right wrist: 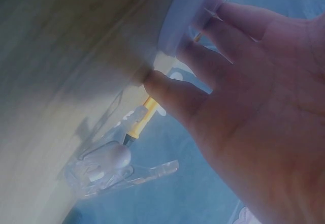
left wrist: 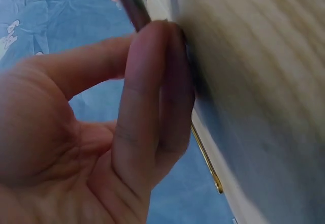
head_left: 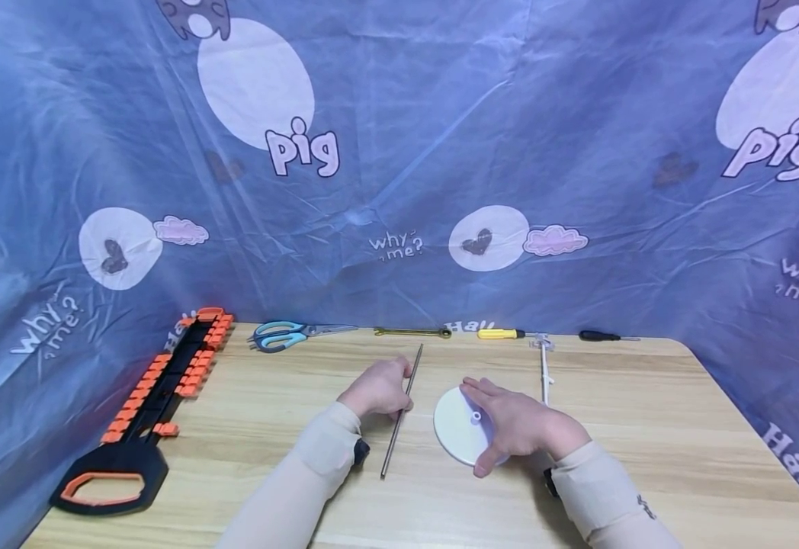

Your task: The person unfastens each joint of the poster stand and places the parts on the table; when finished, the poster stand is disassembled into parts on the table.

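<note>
In the head view my left hand (head_left: 382, 387) pinches a thin metal rod (head_left: 415, 369) between thumb and fingers near the middle of the wooden table (head_left: 290, 488). The rod slants, its far end leaning right; the left wrist view shows the fingertips meeting round the rod (left wrist: 133, 3) close over the wood. To the right, my right hand (head_left: 519, 419) spans a round white disc (head_left: 456, 435) with a small raised hub at its centre. Its thumb lies at the near edge and its fingers at the far edge. The palm hides the disc's right side.
Along the back edge lie blue-handled scissors (head_left: 283, 335), a brass-coloured wrench (head_left: 413, 332), a yellow screwdriver (head_left: 498, 334) and a black screwdriver (head_left: 598, 335). A white stick with clear plastic parts (head_left: 544, 366) lies beyond the right hand. At left rests a black-and-orange slotted rack (head_left: 166, 374).
</note>
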Demonstrator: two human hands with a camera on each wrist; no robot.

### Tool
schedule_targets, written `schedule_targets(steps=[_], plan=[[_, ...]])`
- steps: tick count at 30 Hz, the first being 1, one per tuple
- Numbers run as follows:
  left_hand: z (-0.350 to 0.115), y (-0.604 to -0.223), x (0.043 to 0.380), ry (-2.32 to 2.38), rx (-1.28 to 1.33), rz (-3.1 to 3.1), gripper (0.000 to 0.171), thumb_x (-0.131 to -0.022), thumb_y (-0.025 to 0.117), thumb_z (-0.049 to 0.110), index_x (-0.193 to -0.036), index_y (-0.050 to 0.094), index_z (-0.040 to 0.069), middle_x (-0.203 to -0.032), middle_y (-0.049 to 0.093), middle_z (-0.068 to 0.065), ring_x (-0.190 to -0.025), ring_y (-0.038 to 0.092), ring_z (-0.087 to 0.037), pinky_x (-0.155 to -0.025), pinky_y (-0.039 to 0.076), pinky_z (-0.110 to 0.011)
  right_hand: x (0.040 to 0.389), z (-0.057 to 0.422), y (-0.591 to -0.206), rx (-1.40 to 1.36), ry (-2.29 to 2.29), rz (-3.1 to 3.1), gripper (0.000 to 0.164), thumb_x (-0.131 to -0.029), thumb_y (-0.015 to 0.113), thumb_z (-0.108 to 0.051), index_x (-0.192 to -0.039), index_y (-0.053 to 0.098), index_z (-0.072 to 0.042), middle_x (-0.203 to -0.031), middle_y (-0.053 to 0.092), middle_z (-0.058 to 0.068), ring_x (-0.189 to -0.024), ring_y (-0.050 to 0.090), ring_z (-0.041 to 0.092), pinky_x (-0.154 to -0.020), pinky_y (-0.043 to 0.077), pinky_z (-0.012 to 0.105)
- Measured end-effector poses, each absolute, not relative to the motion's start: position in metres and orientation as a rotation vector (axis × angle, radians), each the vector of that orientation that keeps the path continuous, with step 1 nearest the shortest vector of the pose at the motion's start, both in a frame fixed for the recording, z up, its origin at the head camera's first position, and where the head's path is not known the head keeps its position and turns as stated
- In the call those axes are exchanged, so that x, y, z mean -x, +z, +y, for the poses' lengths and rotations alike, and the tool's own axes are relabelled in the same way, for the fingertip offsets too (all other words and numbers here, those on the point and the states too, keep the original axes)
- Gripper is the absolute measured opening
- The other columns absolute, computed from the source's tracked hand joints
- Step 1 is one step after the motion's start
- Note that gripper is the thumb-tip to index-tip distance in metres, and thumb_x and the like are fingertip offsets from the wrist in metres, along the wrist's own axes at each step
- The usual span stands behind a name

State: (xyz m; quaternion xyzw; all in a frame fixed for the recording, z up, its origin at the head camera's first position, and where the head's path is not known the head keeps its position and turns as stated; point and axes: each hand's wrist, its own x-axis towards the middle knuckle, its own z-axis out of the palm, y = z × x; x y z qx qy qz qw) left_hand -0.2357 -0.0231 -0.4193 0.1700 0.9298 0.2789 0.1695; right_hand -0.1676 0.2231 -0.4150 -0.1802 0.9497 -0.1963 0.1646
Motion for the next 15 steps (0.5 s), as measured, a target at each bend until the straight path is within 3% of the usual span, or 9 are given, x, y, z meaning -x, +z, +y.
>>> schedule_targets(steps=[7, 15], plan=[[-0.0206, -0.4196, 0.2337, 0.759, -0.488, 2.634, 0.042, -0.089, 0.079, 0.002, -0.126, 0.057, 0.003, -0.088, 0.069, -0.010, -0.051, 0.066, -0.011, -0.062, 0.053, -0.024, 0.1677, 0.2243, -0.4155, 0.498, -0.570, 2.694, 0.132, -0.055, 0.104, -0.042, -0.163, 0.038, -0.005, -0.173, 0.032, 0.010, -0.159, 0.030, 0.043, -0.122, 0.034, 0.066], [-0.0201, -0.4172, 0.2313, 0.741, -0.494, 2.637, 0.043, -0.089, 0.079, 0.003, -0.127, 0.058, 0.003, -0.090, 0.070, -0.011, -0.053, 0.067, -0.011, -0.065, 0.052, -0.025, 0.1675, 0.2249, -0.4178, 0.492, -0.554, 2.702, 0.132, -0.055, 0.104, -0.043, -0.163, 0.039, -0.006, -0.173, 0.033, 0.009, -0.159, 0.030, 0.042, -0.123, 0.035, 0.065]])
